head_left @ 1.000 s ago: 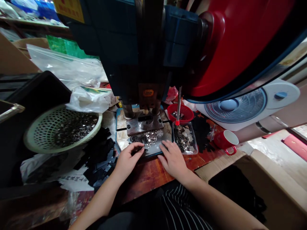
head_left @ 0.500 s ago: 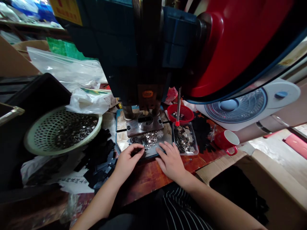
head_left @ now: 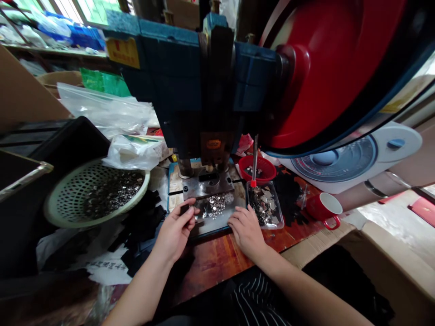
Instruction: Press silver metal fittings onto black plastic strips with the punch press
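Note:
My left hand (head_left: 176,228) pinches a small dark piece (head_left: 184,208) at the left of the press bed; it looks like black fabric or plastic, too small to tell. My right hand (head_left: 247,232) lies with its fingers loosely bent on the right front edge of the bed plate (head_left: 217,223), and nothing shows in it. Between the hands, small shiny metal pieces (head_left: 217,204) are heaped on the plate. Just behind them is the steel die block (head_left: 207,183) of the blue press (head_left: 170,68). A clear plastic tray (head_left: 280,222) of metal plates stands beside my right hand.
A pale green basket (head_left: 64,199) of metal bits stands left, with black pieces (head_left: 144,226) beside it. Behind the tray is a red basket (head_left: 272,172). A red mug (head_left: 322,209), a fan (head_left: 335,156) and a cardboard box (head_left: 390,271) are at the right. The red flywheel (head_left: 326,77) overhangs.
My left hand has lifted and turned from the plate's front, bringing the small dark piece up and left. My right hand's fingers have drawn closer together. The camera view has tilted up.

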`<act>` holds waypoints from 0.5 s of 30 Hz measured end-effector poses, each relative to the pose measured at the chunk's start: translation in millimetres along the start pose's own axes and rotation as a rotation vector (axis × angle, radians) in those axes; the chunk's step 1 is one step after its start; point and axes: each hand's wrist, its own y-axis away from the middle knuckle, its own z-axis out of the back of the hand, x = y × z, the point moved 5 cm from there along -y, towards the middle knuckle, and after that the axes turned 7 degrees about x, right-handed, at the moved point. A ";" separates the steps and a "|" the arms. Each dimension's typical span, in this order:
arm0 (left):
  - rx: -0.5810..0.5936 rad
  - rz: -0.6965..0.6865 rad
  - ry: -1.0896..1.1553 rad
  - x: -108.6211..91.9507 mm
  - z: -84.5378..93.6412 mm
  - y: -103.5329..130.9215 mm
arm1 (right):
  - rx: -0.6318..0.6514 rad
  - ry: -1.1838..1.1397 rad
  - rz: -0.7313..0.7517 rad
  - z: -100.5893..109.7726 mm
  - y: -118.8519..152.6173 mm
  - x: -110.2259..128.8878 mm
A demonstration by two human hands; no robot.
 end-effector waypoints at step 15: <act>-0.098 -0.062 -0.248 -32.2 -1.9 -26.9 | -0.203 -0.093 -0.136 5.4 -155.6 -13.5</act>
